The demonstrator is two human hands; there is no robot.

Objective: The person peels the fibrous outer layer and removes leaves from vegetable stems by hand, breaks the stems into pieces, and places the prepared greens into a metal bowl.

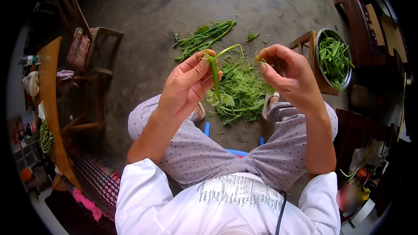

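Between the thumb and fingers of my left hand [189, 80] is a green stem [215, 76], with a thin curved strand arching from its top to the right. My right hand [289, 72] is raised level with it, thumb and index finger pinched on a small yellowish-green scrap [260, 59]. Below and between both hands, a heap of green trimmings and tendrils [239, 89] lies on the floor. Past my left hand is a bundle of leafy stems [204, 37], also on the floor.
On the right, a metal bowl [349, 78] of green stems rests on a wooden stool [307, 41]. A wooden chair [106, 31] with a striped bag [79, 48] and a wooden table [50, 69] are at the left. Blue stool legs [207, 129] show between my knees.
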